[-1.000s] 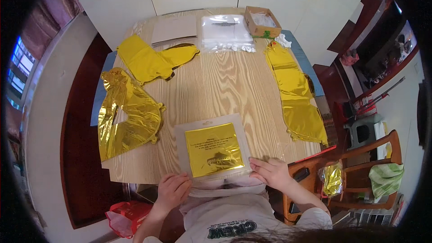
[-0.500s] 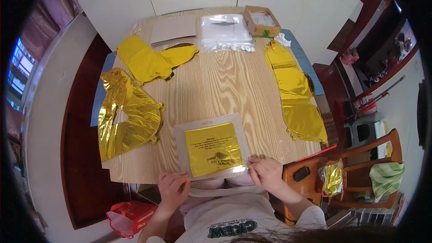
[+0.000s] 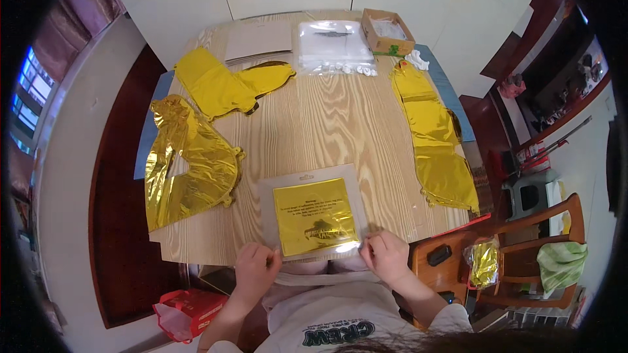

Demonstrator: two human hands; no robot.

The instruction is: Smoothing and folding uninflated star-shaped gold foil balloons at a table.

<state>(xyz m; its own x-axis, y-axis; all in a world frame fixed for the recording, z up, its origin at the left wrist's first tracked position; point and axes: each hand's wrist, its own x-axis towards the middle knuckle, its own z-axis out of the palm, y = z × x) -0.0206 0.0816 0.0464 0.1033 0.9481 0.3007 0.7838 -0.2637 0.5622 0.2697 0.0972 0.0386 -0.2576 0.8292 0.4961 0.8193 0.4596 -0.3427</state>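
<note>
A flat clear plastic bag (image 3: pixel 265 196) lies at the table's near edge, with a folded gold foil balloon (image 3: pixel 311 206) and a grey-white card inside it. Dark print and a glossy reflection show on its front. My left hand (image 3: pixel 257 267) is closed at the bag's near left corner, thumb and fingers pinching the edge. At the near right corner my right hand (image 3: pixel 387 256) grips the edge in the same way. Some fingertips of both hands are hidden.
Unfolded gold foil balloons lie on the left (image 3: pixel 190 163), far left (image 3: pixel 232 85) and right (image 3: pixel 435 137) of the wooden table. Grey cards (image 3: pixel 258 40), clear bags (image 3: pixel 335 42) and a cardboard box (image 3: pixel 388 36) are at the back. A wooden chair (image 3: pixel 569 222) stands right.
The left hand has moved slightly right and up along the bag's near edge. The bag stays nearly in place; the whole view has shifted a little.
</note>
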